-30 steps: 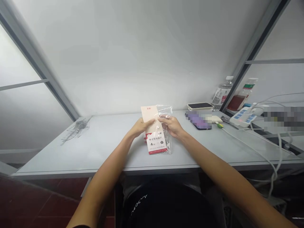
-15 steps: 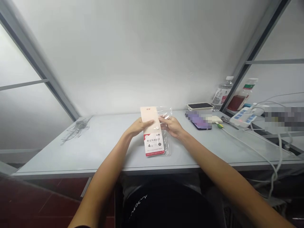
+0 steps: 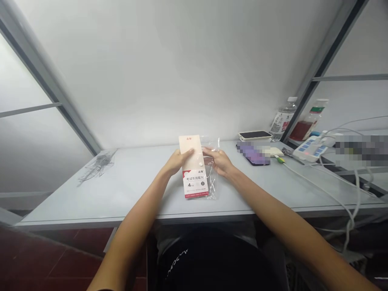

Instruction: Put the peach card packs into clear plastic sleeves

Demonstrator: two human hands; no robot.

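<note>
We're pinching the pale packet by its left edge in our left hand, mid-frame, long axis running near-vertical, while our right hand is grasping the clear bag along the packet's right side.

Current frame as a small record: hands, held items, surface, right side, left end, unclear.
left_hand: left hand grips flat pale-pink packet with red-and-white label
right_hand: right hand pinches clear crinkled plastic bag
surface: pale grey flat desk, below both hands
right_side: white-edged black-screened phone; white power strip with blue sockets; clear plastic bottle with white label
left_end: dark scribble-like tangle
unclear: whether packet sits inside bag
</note>
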